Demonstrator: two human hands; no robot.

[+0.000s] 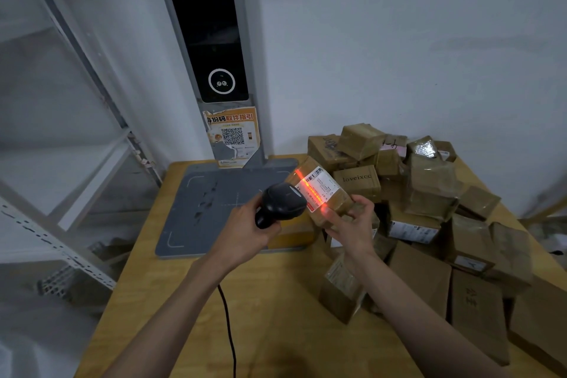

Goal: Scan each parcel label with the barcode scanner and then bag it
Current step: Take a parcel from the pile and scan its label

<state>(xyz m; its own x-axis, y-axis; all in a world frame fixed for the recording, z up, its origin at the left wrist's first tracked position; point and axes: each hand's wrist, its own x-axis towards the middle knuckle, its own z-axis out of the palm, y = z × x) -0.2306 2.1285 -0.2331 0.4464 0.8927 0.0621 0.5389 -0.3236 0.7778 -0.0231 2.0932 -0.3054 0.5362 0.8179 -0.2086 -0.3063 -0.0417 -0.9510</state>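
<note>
Nearest my curled left hand, fingers wrap the black barcode scanner by its grip. Just right of it, my right hand pinches the taped cardboard parcel by its lower end, label tilted up. I judge the red beam should cross the barcode squarely, so I'd steady both wrists. Beyond my fingertips sits the parcel heap.

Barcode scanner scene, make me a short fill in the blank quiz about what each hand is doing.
1. The left hand grips the black ____.
2. The right hand holds up a brown ____.
3. A red scan line falls across the parcel's white ____.

Missing words: barcode scanner; parcel; label.
</note>
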